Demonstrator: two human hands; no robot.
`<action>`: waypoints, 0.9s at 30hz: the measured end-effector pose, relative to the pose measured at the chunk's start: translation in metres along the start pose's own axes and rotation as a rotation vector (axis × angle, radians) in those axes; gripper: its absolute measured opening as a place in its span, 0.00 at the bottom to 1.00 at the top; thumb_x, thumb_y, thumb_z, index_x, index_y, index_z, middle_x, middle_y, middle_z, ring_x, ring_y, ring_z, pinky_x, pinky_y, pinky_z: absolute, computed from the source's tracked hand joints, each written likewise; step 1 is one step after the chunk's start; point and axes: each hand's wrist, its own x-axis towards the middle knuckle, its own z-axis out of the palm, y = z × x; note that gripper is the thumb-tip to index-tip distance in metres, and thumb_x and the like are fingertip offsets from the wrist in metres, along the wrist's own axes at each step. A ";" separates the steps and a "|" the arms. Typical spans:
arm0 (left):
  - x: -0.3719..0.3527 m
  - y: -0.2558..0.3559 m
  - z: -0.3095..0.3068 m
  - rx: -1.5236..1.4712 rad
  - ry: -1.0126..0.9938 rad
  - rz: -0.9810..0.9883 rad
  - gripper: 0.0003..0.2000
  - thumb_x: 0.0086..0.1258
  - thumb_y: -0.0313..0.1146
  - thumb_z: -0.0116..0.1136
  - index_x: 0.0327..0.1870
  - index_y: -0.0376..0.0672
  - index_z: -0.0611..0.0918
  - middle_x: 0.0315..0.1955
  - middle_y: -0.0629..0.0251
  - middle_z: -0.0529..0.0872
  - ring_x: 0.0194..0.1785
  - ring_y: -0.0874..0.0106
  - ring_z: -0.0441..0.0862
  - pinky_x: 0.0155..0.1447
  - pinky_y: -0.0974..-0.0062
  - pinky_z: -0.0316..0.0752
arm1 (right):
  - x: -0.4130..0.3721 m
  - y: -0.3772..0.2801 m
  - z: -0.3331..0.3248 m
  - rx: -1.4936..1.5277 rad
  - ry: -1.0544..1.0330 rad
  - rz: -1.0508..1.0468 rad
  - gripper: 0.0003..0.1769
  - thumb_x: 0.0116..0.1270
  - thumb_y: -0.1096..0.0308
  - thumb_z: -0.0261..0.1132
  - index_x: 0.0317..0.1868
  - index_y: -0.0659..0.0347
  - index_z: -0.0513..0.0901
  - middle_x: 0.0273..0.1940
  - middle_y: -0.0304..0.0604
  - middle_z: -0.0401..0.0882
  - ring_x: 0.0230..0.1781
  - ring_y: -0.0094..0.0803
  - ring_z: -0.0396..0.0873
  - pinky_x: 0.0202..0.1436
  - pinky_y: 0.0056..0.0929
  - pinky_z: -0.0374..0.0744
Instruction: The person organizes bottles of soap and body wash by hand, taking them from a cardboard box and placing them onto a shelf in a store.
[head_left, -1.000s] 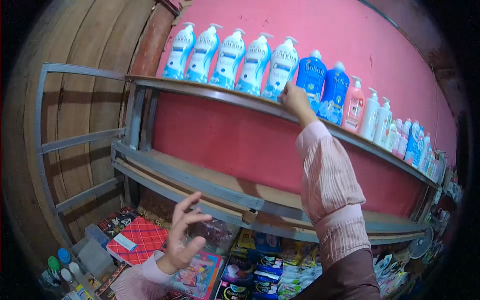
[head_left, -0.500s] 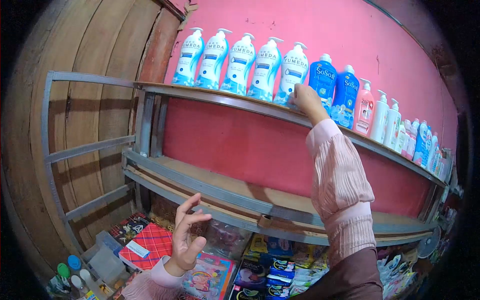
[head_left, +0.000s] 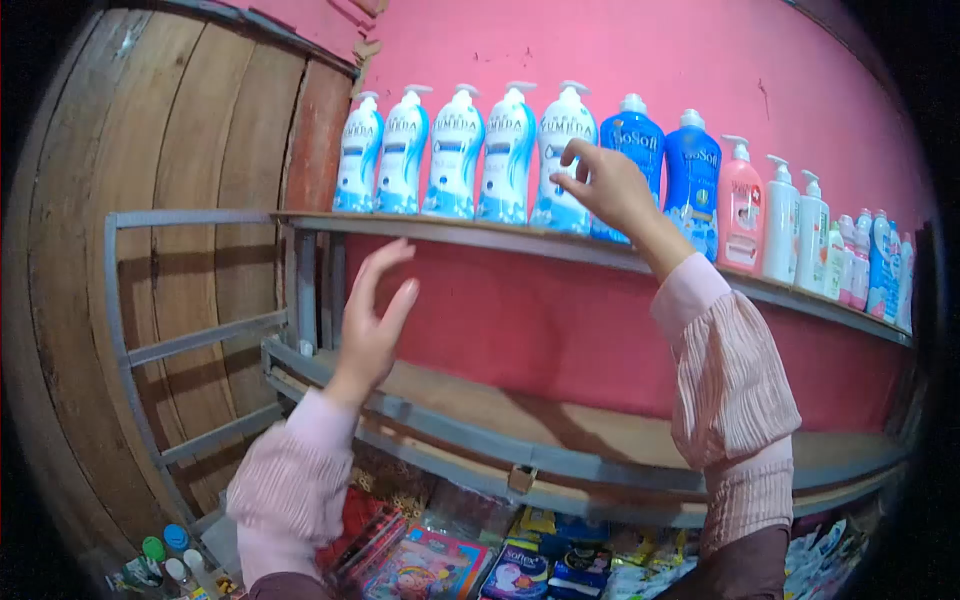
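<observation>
My right hand [head_left: 608, 185] is raised in front of the upper shelf, thumb and curled fingers apart, holding nothing. It overlaps the rightmost white-and-blue Yumeda pump bottle [head_left: 556, 208] and the blue SoSoft bottle [head_left: 640, 150] beside it. Further left along the same row stand several matching pump bottles [head_left: 455, 160], upright with labels facing me. My left hand [head_left: 375, 320], empty with fingers spread from the thumb, hovers below the left part of the upper shelf [head_left: 430, 224]. Another SoSoft bottle [head_left: 692, 175] stands right of my right hand.
Right along the shelf are a pink pump bottle [head_left: 741, 215], white pump bottles [head_left: 780, 230] and smaller bottles. A lower shelf [head_left: 450, 400] runs beneath. Packaged goods [head_left: 520, 572] lie below it. A metal frame [head_left: 120, 300] and wooden wall [head_left: 215, 130] are at left.
My left hand has risen from below the lower shelf to near the upper one. My right hand has drawn off the base of the rightmost Yumeda bottle and opened. The view has shifted.
</observation>
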 end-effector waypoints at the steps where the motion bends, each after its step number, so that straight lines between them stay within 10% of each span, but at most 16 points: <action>1: 0.031 -0.012 0.015 -0.015 0.054 -0.039 0.19 0.67 0.33 0.59 0.59 0.42 0.76 0.58 0.56 0.77 0.64 0.64 0.72 0.67 0.67 0.64 | 0.004 0.002 -0.003 -0.012 0.008 -0.050 0.15 0.61 0.58 0.70 0.43 0.55 0.80 0.30 0.44 0.82 0.33 0.43 0.81 0.35 0.39 0.76; 8: 0.163 -0.089 0.067 0.640 -0.013 -0.117 0.43 0.58 0.48 0.67 0.74 0.47 0.59 0.62 0.45 0.71 0.65 0.50 0.70 0.67 0.59 0.67 | 0.036 0.000 0.040 -0.505 -0.123 -0.637 0.25 0.56 0.73 0.66 0.56 0.47 0.78 0.57 0.39 0.72 0.43 0.37 0.81 0.41 0.36 0.81; 20: 0.183 -0.114 0.081 0.908 -0.090 -0.369 0.58 0.47 0.58 0.70 0.78 0.57 0.46 0.54 0.49 0.79 0.58 0.52 0.75 0.58 0.53 0.67 | 0.060 -0.027 0.121 -0.971 -0.401 -0.677 0.11 0.70 0.64 0.57 0.51 0.48 0.78 0.32 0.31 0.80 0.31 0.30 0.85 0.25 0.32 0.78; 23: 0.183 -0.116 0.081 0.905 -0.102 -0.372 0.58 0.48 0.57 0.70 0.78 0.59 0.46 0.52 0.49 0.79 0.59 0.54 0.73 0.60 0.52 0.64 | 0.067 -0.028 0.124 -0.915 -0.528 -0.653 0.15 0.64 0.65 0.64 0.52 0.50 0.83 0.45 0.36 0.80 0.40 0.37 0.85 0.29 0.43 0.85; 27: 0.183 -0.119 0.079 0.903 -0.089 -0.330 0.59 0.47 0.58 0.70 0.78 0.58 0.44 0.51 0.48 0.78 0.58 0.54 0.74 0.59 0.51 0.66 | 0.072 -0.017 0.119 -0.860 -0.433 -0.738 0.10 0.64 0.66 0.63 0.46 0.50 0.83 0.38 0.33 0.82 0.37 0.36 0.86 0.29 0.39 0.85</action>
